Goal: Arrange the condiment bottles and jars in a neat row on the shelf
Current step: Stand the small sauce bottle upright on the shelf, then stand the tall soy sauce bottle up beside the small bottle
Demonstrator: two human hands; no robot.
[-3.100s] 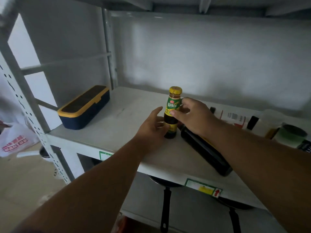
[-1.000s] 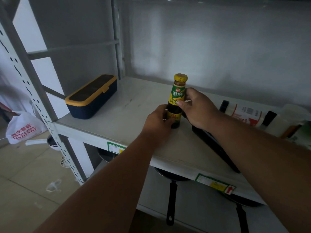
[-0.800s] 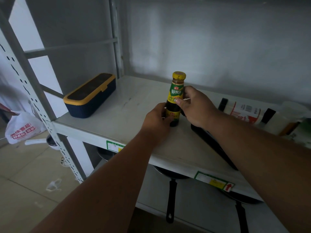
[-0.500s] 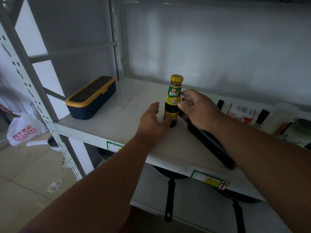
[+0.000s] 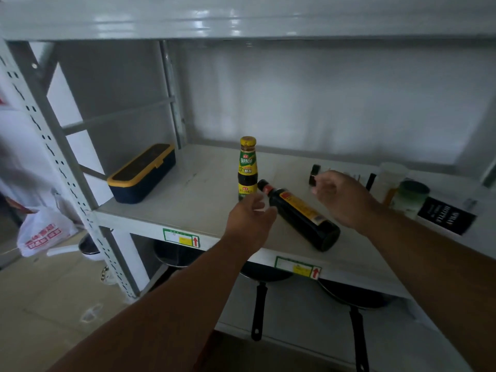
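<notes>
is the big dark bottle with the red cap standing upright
No, the dark bottle lies on its side on the shelf, beside the upright yellow-capped bottle.

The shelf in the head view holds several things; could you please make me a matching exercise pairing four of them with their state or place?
Things:
1. yellow-capped sauce bottle with green label
2. dark red-capped bottle with yellow label
3. navy box with yellow rim
4. black frying pans

States:
A. lying on its side
B. below the shelf
C. standing upright
D. at the shelf's left end

Pairs: 1-C, 2-A, 3-D, 4-B
</notes>
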